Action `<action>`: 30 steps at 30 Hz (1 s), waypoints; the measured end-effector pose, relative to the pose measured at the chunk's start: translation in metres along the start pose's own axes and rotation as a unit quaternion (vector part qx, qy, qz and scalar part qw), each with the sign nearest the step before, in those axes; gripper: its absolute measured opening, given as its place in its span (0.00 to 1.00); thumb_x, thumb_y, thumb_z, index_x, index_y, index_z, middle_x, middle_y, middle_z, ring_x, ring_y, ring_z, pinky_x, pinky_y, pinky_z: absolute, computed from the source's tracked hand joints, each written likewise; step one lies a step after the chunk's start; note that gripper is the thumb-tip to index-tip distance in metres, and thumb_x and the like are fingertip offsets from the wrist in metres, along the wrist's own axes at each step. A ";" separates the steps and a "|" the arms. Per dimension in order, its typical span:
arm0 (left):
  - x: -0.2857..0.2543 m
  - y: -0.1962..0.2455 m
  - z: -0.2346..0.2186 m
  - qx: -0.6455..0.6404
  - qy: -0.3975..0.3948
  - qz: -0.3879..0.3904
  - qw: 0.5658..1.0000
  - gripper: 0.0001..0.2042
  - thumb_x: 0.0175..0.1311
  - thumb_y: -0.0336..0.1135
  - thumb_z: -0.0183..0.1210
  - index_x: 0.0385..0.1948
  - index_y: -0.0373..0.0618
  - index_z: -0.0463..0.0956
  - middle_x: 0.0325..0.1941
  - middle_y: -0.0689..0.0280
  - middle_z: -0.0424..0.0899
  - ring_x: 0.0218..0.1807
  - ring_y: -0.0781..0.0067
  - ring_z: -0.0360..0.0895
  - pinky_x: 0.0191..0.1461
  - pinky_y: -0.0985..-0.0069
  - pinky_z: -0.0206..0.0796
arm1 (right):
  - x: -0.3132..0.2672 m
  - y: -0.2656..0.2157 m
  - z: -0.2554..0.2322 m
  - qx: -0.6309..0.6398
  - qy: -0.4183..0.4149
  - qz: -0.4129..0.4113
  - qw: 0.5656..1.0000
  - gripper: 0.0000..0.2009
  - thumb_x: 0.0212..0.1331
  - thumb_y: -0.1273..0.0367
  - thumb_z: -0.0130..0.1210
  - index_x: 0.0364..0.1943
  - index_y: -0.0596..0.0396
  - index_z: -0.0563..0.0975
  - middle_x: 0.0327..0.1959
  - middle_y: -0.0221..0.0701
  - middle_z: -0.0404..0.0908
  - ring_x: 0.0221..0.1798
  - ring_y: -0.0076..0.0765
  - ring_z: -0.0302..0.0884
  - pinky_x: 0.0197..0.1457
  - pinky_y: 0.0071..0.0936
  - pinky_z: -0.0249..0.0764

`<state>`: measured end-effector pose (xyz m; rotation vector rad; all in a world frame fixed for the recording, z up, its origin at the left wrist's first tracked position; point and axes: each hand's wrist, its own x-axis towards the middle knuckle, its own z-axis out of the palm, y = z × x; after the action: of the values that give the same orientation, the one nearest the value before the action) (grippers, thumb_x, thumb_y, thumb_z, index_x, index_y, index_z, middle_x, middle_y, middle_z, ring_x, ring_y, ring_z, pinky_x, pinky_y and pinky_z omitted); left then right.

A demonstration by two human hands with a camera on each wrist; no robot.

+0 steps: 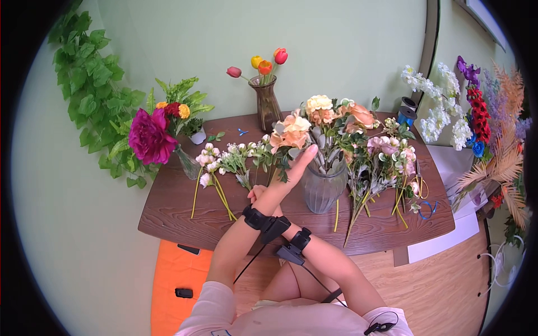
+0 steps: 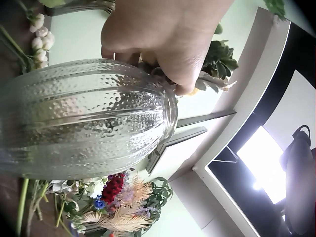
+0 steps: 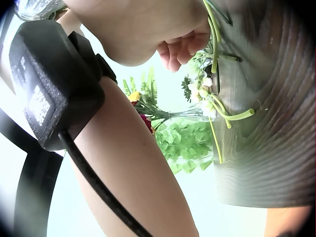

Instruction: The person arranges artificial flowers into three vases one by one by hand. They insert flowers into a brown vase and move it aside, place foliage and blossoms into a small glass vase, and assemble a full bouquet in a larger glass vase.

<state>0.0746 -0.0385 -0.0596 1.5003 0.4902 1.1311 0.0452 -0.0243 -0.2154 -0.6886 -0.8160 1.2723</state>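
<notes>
A ribbed clear glass vase (image 1: pixel 324 190) holds peach and cream flowers (image 1: pixel 296 132) with grey-green leaves. My left hand (image 1: pixel 296 162) grips around its neck from the left, the thumb lying over the leaves at the rim. In the left wrist view the other fingers curl out of sight behind the glass vase (image 2: pixel 84 123). My right arm crosses below the left forearm. The right hand (image 1: pixel 260 195) is partly hidden by that forearm, its fingers loosely curled. The right wrist view puts these fingers (image 3: pixel 183 50) beside green stems (image 3: pixel 214 39), with nothing seen in them.
Cut white and pink flowers (image 1: pixel 208 158) lie left of the vase, more stems (image 1: pixel 364 204) to its right. A brown vase (image 1: pixel 268 103) of tulips stands behind; a magenta bloom (image 1: pixel 150 137) is at left. Yellow-handled scissors (image 1: pixel 421 187) lie near the right edge.
</notes>
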 end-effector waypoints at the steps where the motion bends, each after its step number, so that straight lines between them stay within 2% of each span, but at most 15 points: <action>1: -0.002 0.001 0.001 -0.038 0.001 -0.048 0.998 0.22 0.58 0.43 0.57 0.49 0.40 0.68 0.49 0.66 0.73 0.49 0.75 0.68 0.54 0.76 0.59 | 0.000 0.000 0.000 -0.059 0.003 -0.041 0.997 0.13 0.61 0.64 0.42 0.23 0.56 0.71 0.17 0.22 0.65 0.20 0.17 0.61 0.23 0.16 0.57; 3: -0.001 -0.005 -0.002 0.005 -0.009 -0.021 1.000 0.23 0.60 0.49 0.53 0.48 0.38 0.68 0.49 0.63 0.73 0.49 0.75 0.68 0.55 0.77 0.58 | -0.001 -0.001 0.001 -0.117 0.003 -0.078 0.990 0.14 0.61 0.63 0.41 0.22 0.56 0.71 0.16 0.22 0.64 0.19 0.17 0.61 0.22 0.17 0.57; 6: -0.003 0.000 -0.012 0.094 -0.142 -0.135 0.976 0.33 0.62 0.60 0.43 0.51 0.33 0.64 0.52 0.57 0.70 0.54 0.70 0.65 0.60 0.75 0.53 | 0.000 -0.002 0.001 -0.154 0.008 -0.087 0.984 0.14 0.61 0.63 0.40 0.23 0.56 0.70 0.16 0.23 0.65 0.19 0.18 0.61 0.21 0.17 0.57; 10: -0.012 -0.005 -0.017 0.111 -0.156 -0.137 0.972 0.34 0.63 0.58 0.42 0.58 0.33 0.57 0.64 0.52 0.57 0.64 0.62 0.54 0.66 0.71 0.45 | -0.010 -0.017 0.009 -0.198 -0.014 -0.097 0.975 0.14 0.63 0.64 0.39 0.24 0.56 0.69 0.21 0.26 0.66 0.23 0.20 0.63 0.26 0.19 0.60; 13: -0.021 -0.011 -0.037 0.147 -0.185 -0.103 0.966 0.34 0.63 0.59 0.43 0.59 0.35 0.57 0.64 0.52 0.57 0.65 0.62 0.54 0.66 0.70 0.45 | -0.009 -0.018 0.007 -0.389 -0.023 -0.156 0.908 0.12 0.62 0.67 0.40 0.29 0.61 0.71 0.29 0.31 0.72 0.33 0.27 0.69 0.35 0.24 0.66; 14: -0.021 -0.007 -0.047 0.171 -0.205 -0.075 0.961 0.32 0.63 0.56 0.45 0.59 0.36 0.57 0.61 0.52 0.62 0.62 0.60 0.60 0.63 0.70 0.50 | -0.008 -0.014 0.008 -0.388 -0.027 -0.155 0.908 0.12 0.62 0.67 0.40 0.29 0.61 0.71 0.29 0.31 0.72 0.33 0.27 0.69 0.35 0.24 0.66; 16: -0.023 0.004 -0.067 0.204 -0.174 -0.077 0.960 0.31 0.61 0.53 0.49 0.56 0.34 0.60 0.57 0.52 0.67 0.58 0.62 0.65 0.61 0.71 0.54 | -0.005 -0.007 0.010 -0.366 0.071 -0.225 0.900 0.13 0.60 0.68 0.41 0.38 0.64 0.72 0.39 0.38 0.75 0.44 0.34 0.72 0.44 0.30 0.67; 17: -0.022 0.009 -0.074 0.236 -0.149 -0.078 0.957 0.30 0.60 0.51 0.52 0.54 0.33 0.62 0.54 0.52 0.71 0.55 0.64 0.70 0.58 0.71 0.59 | -0.003 -0.014 0.007 -0.393 0.062 -0.151 0.905 0.14 0.59 0.69 0.42 0.42 0.65 0.72 0.42 0.42 0.76 0.50 0.37 0.71 0.48 0.31 0.67; 18: -0.011 -0.034 -0.096 0.156 -0.142 -0.035 0.977 0.25 0.60 0.45 0.55 0.50 0.32 0.65 0.47 0.53 0.76 0.49 0.65 0.74 0.52 0.73 0.64 | -0.001 -0.020 0.008 -0.382 0.072 -0.117 0.914 0.13 0.58 0.68 0.42 0.40 0.63 0.72 0.39 0.43 0.76 0.47 0.43 0.73 0.45 0.35 0.67; 19: -0.014 -0.037 -0.106 0.238 -0.056 -0.059 0.968 0.20 0.59 0.41 0.54 0.45 0.32 0.67 0.41 0.54 0.78 0.45 0.67 0.75 0.48 0.74 0.66 | 0.002 -0.026 0.010 -0.369 0.081 -0.082 0.922 0.12 0.58 0.68 0.42 0.39 0.61 0.73 0.36 0.44 0.77 0.44 0.49 0.75 0.43 0.39 0.68; 21: -0.010 -0.074 -0.141 0.263 0.046 -0.076 0.961 0.19 0.56 0.41 0.56 0.42 0.33 0.68 0.37 0.51 0.77 0.43 0.60 0.75 0.49 0.70 0.66 | 0.010 -0.022 0.007 -0.376 0.110 -0.101 0.915 0.11 0.58 0.68 0.42 0.34 0.61 0.74 0.33 0.43 0.77 0.40 0.48 0.75 0.41 0.37 0.68; 23: -0.012 -0.103 -0.172 0.412 0.094 -0.086 0.902 0.26 0.51 0.46 0.60 0.43 0.33 0.65 0.43 0.48 0.71 0.47 0.55 0.71 0.52 0.66 0.63 | 0.009 -0.025 0.006 -0.359 0.127 -0.129 0.916 0.09 0.57 0.70 0.43 0.32 0.59 0.74 0.30 0.41 0.76 0.35 0.42 0.74 0.39 0.33 0.68; 24: -0.016 -0.109 -0.178 0.411 0.092 -0.084 0.903 0.26 0.51 0.46 0.60 0.43 0.33 0.65 0.43 0.48 0.71 0.47 0.55 0.71 0.52 0.66 0.63 | 0.006 -0.029 0.006 -0.364 0.119 -0.123 0.916 0.07 0.55 0.72 0.45 0.33 0.59 0.73 0.28 0.28 0.74 0.28 0.22 0.67 0.34 0.19 0.64; 26: -0.025 -0.112 -0.181 0.465 0.111 -0.142 0.867 0.35 0.44 0.48 0.64 0.47 0.32 0.58 0.48 0.46 0.64 0.52 0.51 0.64 0.55 0.66 0.59 | -0.001 -0.033 0.002 -0.379 0.099 -0.124 0.912 0.07 0.56 0.72 0.45 0.33 0.59 0.73 0.28 0.27 0.74 0.28 0.21 0.67 0.34 0.18 0.64; 30: -0.031 -0.111 -0.177 0.433 0.089 -0.193 0.876 0.44 0.35 0.46 0.70 0.48 0.30 0.48 0.48 0.44 0.61 0.55 0.48 0.58 0.57 0.69 0.57 | -0.036 -0.065 0.006 -0.365 0.017 -0.050 0.930 0.06 0.56 0.71 0.45 0.32 0.58 0.73 0.28 0.31 0.75 0.29 0.25 0.70 0.35 0.23 0.67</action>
<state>-0.0586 0.0590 -0.1906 1.9190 1.5032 0.7437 0.0716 -0.0715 -0.1638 -1.2366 -1.2950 0.8398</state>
